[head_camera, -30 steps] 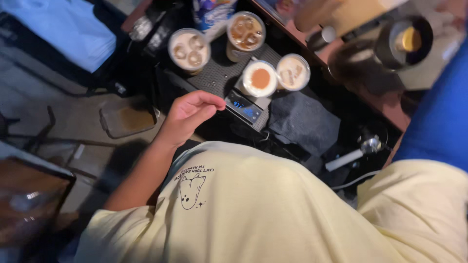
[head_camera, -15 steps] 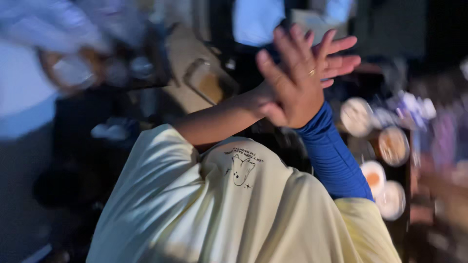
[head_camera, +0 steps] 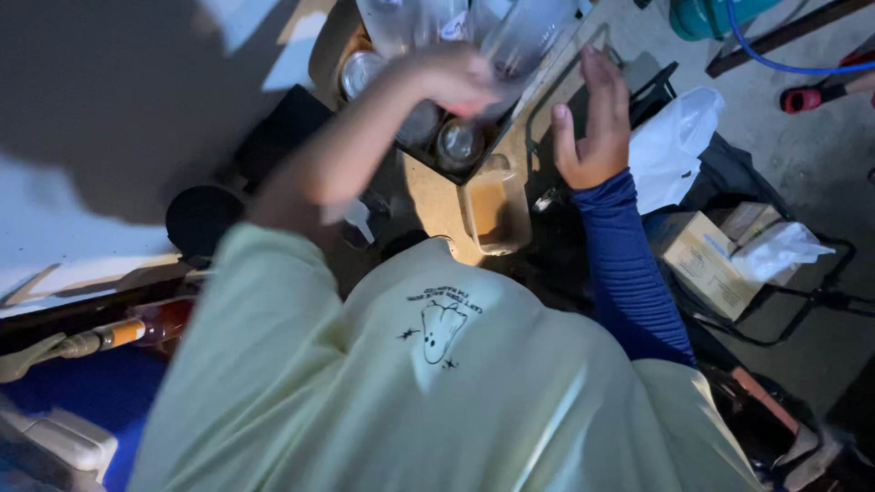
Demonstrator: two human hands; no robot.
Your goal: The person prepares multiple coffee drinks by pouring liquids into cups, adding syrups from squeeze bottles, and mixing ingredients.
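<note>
I look down over my pale yellow shirt [head_camera: 437,383]. My left hand [head_camera: 456,77], on a bare arm, is blurred and curled around a clear plastic cup [head_camera: 519,36] among several clear cups at the top. My right hand [head_camera: 592,128], in a blue sleeve, is raised beside those cups with its fingers straight and apart, holding nothing. Below the left hand a black tray [head_camera: 428,155] holds round jars or tins [head_camera: 456,141]. A light wooden board with a handle slot [head_camera: 492,205] lies under both hands.
A white plastic bag [head_camera: 684,137] and cardboard boxes [head_camera: 702,260] sit on a black rack at the right. A green tank [head_camera: 711,14] with a blue hose [head_camera: 784,64] stands at the top right. A bottle [head_camera: 137,333] lies at the left, near a black round object [head_camera: 200,219].
The view has swung from a counter of filled drinks to this spot. My hands, held together in the air half a second ago, have parted; the left now grips a cup.
</note>
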